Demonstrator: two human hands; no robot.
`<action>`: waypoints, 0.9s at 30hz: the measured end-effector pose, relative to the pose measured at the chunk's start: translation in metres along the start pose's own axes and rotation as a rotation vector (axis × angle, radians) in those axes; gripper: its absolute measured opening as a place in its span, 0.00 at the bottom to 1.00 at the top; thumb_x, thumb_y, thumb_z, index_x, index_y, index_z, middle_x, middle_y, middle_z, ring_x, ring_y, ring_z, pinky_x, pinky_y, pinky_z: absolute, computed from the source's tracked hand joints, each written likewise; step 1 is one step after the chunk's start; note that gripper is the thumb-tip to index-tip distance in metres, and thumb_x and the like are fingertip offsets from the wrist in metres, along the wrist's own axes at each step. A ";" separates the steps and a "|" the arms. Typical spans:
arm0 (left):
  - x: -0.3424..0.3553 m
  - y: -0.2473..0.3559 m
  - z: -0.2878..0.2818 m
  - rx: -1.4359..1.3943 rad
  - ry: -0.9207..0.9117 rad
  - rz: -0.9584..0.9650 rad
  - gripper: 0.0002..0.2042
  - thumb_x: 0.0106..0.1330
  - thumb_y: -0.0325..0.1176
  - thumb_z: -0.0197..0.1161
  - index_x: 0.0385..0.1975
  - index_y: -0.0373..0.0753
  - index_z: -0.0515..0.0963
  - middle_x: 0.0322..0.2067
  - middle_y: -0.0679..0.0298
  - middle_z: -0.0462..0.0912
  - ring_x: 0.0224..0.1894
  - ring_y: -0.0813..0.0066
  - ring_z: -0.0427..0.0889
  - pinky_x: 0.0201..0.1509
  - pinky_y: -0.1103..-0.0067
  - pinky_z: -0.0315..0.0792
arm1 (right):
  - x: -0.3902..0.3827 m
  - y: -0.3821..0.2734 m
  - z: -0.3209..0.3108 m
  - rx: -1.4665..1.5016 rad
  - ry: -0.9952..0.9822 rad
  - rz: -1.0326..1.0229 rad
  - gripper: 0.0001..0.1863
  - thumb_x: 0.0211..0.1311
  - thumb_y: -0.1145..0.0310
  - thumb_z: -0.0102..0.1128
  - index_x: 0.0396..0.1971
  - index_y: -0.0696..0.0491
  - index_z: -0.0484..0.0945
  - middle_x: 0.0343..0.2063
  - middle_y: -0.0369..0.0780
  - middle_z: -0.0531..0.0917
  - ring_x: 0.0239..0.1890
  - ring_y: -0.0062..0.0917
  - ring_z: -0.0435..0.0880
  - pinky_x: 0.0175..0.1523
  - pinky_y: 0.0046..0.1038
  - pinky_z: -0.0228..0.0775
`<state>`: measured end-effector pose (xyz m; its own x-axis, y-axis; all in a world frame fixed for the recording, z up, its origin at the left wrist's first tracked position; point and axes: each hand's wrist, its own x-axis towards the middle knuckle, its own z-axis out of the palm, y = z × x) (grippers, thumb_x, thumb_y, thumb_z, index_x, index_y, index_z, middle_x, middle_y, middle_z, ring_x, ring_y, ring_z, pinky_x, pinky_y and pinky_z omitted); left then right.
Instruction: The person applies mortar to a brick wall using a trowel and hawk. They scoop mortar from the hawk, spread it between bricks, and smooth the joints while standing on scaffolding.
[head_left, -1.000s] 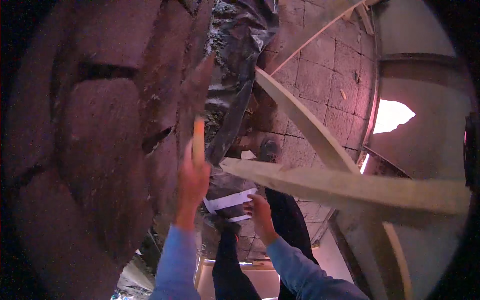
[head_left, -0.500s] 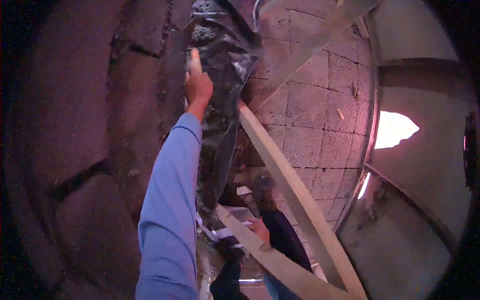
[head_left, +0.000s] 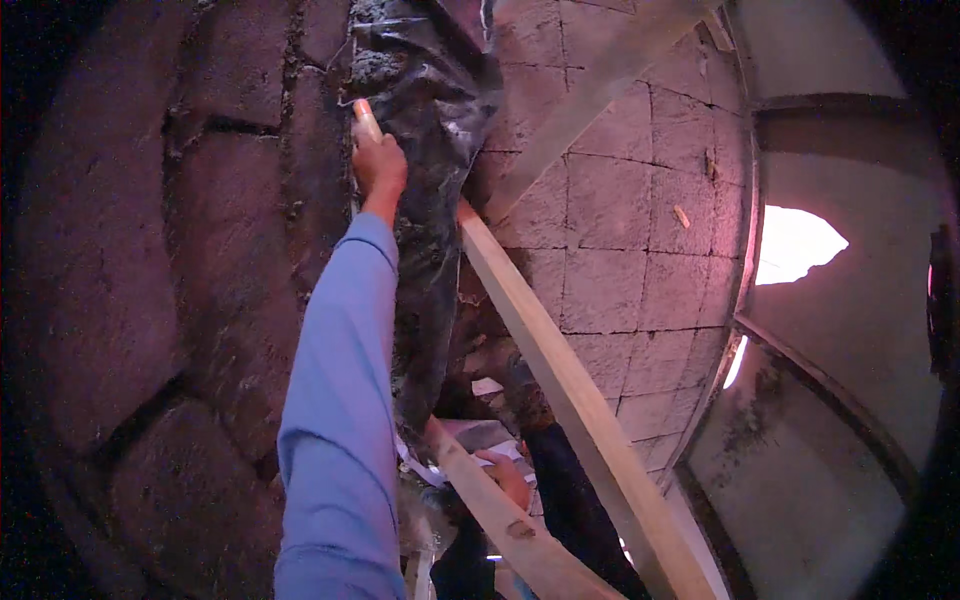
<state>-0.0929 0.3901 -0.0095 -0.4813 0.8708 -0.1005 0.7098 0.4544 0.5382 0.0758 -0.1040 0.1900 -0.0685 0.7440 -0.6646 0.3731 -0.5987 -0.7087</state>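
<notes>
My left hand [head_left: 380,168], in a blue sleeve, reaches forward along the stone wall. Its fingers are wrapped round a pale tool handle [head_left: 368,122] with an orange end; the rest of the tool is hidden. Beneath it hangs a wrinkled black plastic sheet [head_left: 435,130], with a clump of grey mortar [head_left: 378,68] on it just beyond the handle. Low down, my right hand [head_left: 510,482] is curled beside a white-edged grey object [head_left: 478,432]. A wooden beam partly covers that hand, so what it grips is unclear.
Rough stone blocks [head_left: 230,210] fill the left side. A long wooden beam [head_left: 560,365] and a lower one [head_left: 500,510] slant across below; another brace [head_left: 600,85] crosses above. Paved tiles [head_left: 605,285] lie to the right, before a grey wall [head_left: 840,430] with a bright opening.
The view has shifted slightly, so the wall and beams sit differently. My left hand keeps its grip on the handle, a little farther left in view. My right hand has moved slightly lower.
</notes>
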 end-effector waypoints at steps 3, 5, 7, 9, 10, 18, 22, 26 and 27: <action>-0.016 -0.002 0.012 -0.006 -0.020 0.080 0.30 0.68 0.36 0.60 0.69 0.39 0.60 0.53 0.41 0.77 0.54 0.39 0.77 0.57 0.56 0.71 | 0.000 0.030 0.011 -0.039 -0.010 -0.022 0.16 0.50 0.66 0.72 0.41 0.51 0.83 0.51 0.41 0.83 0.50 0.38 0.83 0.52 0.35 0.76; -0.017 -0.012 0.007 0.002 0.007 0.105 0.30 0.68 0.36 0.60 0.69 0.39 0.61 0.52 0.41 0.78 0.53 0.39 0.78 0.57 0.56 0.71 | 0.000 0.025 0.012 0.030 0.030 -0.031 0.15 0.50 0.65 0.72 0.39 0.50 0.83 0.52 0.40 0.83 0.51 0.37 0.82 0.52 0.34 0.76; -0.016 -0.020 0.002 0.016 0.015 0.130 0.30 0.68 0.36 0.61 0.68 0.39 0.61 0.50 0.42 0.78 0.53 0.40 0.78 0.56 0.56 0.71 | -0.005 0.010 0.009 0.125 0.138 -0.050 0.15 0.49 0.65 0.72 0.39 0.50 0.83 0.53 0.40 0.82 0.52 0.36 0.82 0.52 0.34 0.76; -0.015 -0.026 -0.004 0.036 0.004 0.157 0.30 0.67 0.37 0.62 0.68 0.39 0.62 0.49 0.43 0.79 0.53 0.40 0.78 0.54 0.55 0.72 | -0.012 0.037 0.020 0.246 0.005 0.138 0.18 0.48 0.64 0.74 0.41 0.49 0.84 0.54 0.39 0.81 0.52 0.36 0.82 0.52 0.33 0.75; -0.015 -0.024 -0.009 0.044 -0.035 0.136 0.30 0.67 0.38 0.62 0.68 0.39 0.62 0.49 0.43 0.79 0.52 0.41 0.79 0.54 0.55 0.72 | -0.009 0.036 0.016 0.244 -0.026 0.110 0.19 0.48 0.64 0.74 0.43 0.50 0.83 0.55 0.40 0.81 0.52 0.35 0.82 0.53 0.33 0.74; -0.010 -0.022 -0.037 -0.081 -0.102 0.034 0.27 0.64 0.39 0.64 0.63 0.40 0.69 0.46 0.46 0.83 0.47 0.42 0.83 0.52 0.55 0.75 | -0.001 -0.010 -0.016 0.358 -0.103 0.257 0.24 0.54 0.68 0.73 0.51 0.58 0.79 0.59 0.46 0.77 0.58 0.31 0.78 0.61 0.30 0.69; -0.024 -0.034 -0.033 0.047 0.091 0.253 0.24 0.65 0.38 0.63 0.60 0.39 0.71 0.41 0.47 0.84 0.42 0.43 0.83 0.47 0.56 0.76 | -0.004 0.003 -0.005 0.317 0.004 0.043 0.21 0.46 0.63 0.76 0.42 0.53 0.85 0.54 0.41 0.82 0.52 0.36 0.81 0.56 0.32 0.72; -0.042 0.013 -0.032 -0.496 -0.261 -0.064 0.20 0.66 0.37 0.62 0.57 0.40 0.72 0.33 0.55 0.82 0.31 0.56 0.83 0.32 0.64 0.77 | -0.005 0.005 0.000 0.353 0.073 0.017 0.20 0.44 0.65 0.77 0.41 0.51 0.87 0.54 0.40 0.82 0.51 0.36 0.82 0.56 0.32 0.73; -0.041 0.018 -0.032 -0.771 -0.396 -0.193 0.19 0.67 0.37 0.62 0.56 0.39 0.72 0.31 0.57 0.81 0.27 0.62 0.83 0.27 0.67 0.77 | -0.004 0.010 0.001 0.331 0.055 -0.005 0.21 0.43 0.65 0.77 0.42 0.50 0.86 0.54 0.41 0.82 0.51 0.36 0.82 0.56 0.32 0.73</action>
<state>-0.0766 0.3573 0.0311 -0.2425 0.8579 -0.4530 0.0216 0.4716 0.8816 0.0788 -0.1133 0.1852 -0.0163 0.7567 -0.6535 0.0517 -0.6521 -0.7564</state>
